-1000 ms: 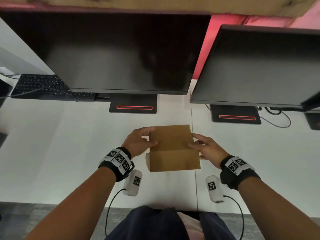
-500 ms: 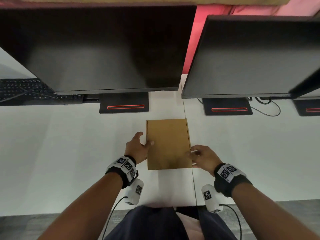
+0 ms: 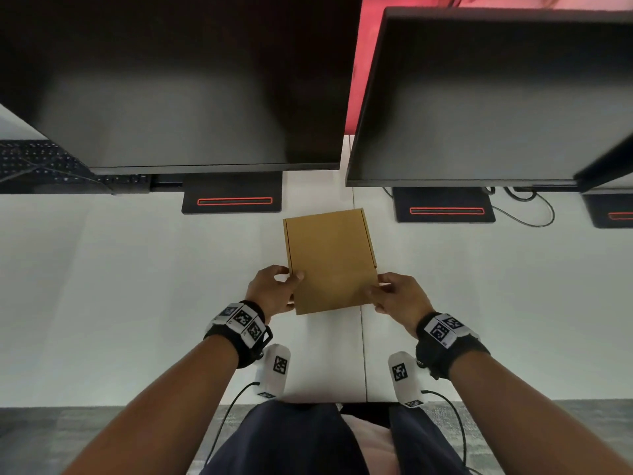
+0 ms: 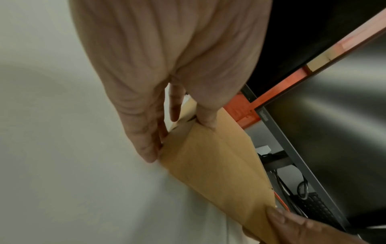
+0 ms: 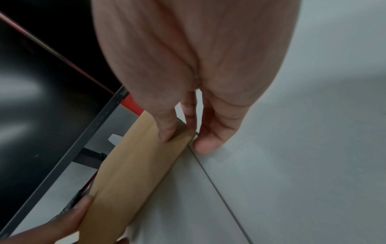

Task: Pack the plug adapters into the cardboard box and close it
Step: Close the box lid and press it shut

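Cardboard box, lid shut, lies at your twelve o'clock. Your left hand pinches its nine o'clock edge. Your right hand pinches its three o'clock edge.

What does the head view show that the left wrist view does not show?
Only the head view shows the whole closed cardboard box on the white desk, both wristbands and the monitor bases. Only the left wrist view shows the left hand from below, its thumb on the lid and fingers against the side wall. Both show the right hand gripping the other near corner.
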Available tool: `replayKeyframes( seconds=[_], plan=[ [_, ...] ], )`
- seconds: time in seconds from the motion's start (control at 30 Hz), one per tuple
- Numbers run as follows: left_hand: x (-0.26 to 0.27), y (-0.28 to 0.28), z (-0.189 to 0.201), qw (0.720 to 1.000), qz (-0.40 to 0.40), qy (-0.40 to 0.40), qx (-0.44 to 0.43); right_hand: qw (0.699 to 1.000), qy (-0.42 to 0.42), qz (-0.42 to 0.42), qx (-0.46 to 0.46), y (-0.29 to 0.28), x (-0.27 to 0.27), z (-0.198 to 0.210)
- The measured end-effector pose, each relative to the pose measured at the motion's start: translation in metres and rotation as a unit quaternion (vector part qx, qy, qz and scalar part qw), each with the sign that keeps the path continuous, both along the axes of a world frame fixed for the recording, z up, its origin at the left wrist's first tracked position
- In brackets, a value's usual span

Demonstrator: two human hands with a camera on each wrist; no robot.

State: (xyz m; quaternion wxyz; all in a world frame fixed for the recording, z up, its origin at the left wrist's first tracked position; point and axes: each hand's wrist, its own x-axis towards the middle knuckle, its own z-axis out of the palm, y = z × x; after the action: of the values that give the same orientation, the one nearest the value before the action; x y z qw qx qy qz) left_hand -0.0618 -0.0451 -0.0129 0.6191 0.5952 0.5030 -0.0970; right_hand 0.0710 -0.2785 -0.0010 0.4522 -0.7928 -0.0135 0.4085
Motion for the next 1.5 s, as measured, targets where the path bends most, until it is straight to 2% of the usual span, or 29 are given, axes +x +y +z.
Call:
replayKeyframes(
  seconds=[0.27, 0.5, 0.63, 0.73, 0.9, 1.03, 1.13, 1.17, 1.27, 1.33, 1.4, 1.5],
  plan=[
    [0.038, -0.019, 0.007, 0.998, 0.058, 0.018, 0.018, 1.0, 0.0, 0.023, 0.012, -0.015, 0.038, 0.002],
    [0.047, -0.027, 0.008, 0.995, 0.082, 0.04, 0.034, 0.998, 0.005, 0.059, 0.031, -0.015, 0.063, 0.003],
    [0.052, -0.025, 0.008, 0.991, 0.126, 0.03, -0.015, 0.996, 0.009, 0.075, 0.039, -0.012, 0.073, 0.001],
    [0.057, -0.02, 0.013, 0.986, 0.159, 0.028, -0.048, 0.995, -0.018, 0.091, 0.035, -0.011, 0.077, -0.004],
    [0.073, -0.008, 0.028, 0.992, 0.104, 0.061, -0.04, 0.99, -0.045, 0.136, 0.016, -0.012, 0.085, -0.013],
    [0.079, 0.001, 0.031, 0.994, 0.051, 0.089, -0.023, 0.972, -0.155, 0.177, -0.019, -0.008, 0.089, -0.016],
    [0.082, 0.006, 0.032, 0.994, 0.027, 0.102, -0.012, 0.942, -0.27, 0.196, -0.039, 0.002, 0.094, -0.012],
    [0.082, 0.007, 0.031, 0.994, 0.026, 0.104, -0.01, 0.919, -0.319, 0.225, -0.051, 0.006, 0.095, -0.01],
    [0.083, 0.004, 0.03, 0.994, 0.018, 0.103, 0.003, 0.818, -0.447, 0.351, -0.084, 0.016, 0.095, -0.007],
    [0.085, 0.004, 0.031, 0.995, -0.007, 0.102, 0.022, 0.779, -0.471, 0.403, -0.096, 0.021, 0.092, -0.007],
    [0.087, 0.006, 0.034, 0.993, -0.047, 0.095, 0.045, 0.758, -0.481, 0.426, -0.114, 0.026, 0.088, -0.006],
    [0.09, 0.008, 0.04, 0.971, -0.182, 0.075, 0.137, 0.725, -0.509, 0.446, -0.129, 0.037, 0.084, -0.007]
  ],
)
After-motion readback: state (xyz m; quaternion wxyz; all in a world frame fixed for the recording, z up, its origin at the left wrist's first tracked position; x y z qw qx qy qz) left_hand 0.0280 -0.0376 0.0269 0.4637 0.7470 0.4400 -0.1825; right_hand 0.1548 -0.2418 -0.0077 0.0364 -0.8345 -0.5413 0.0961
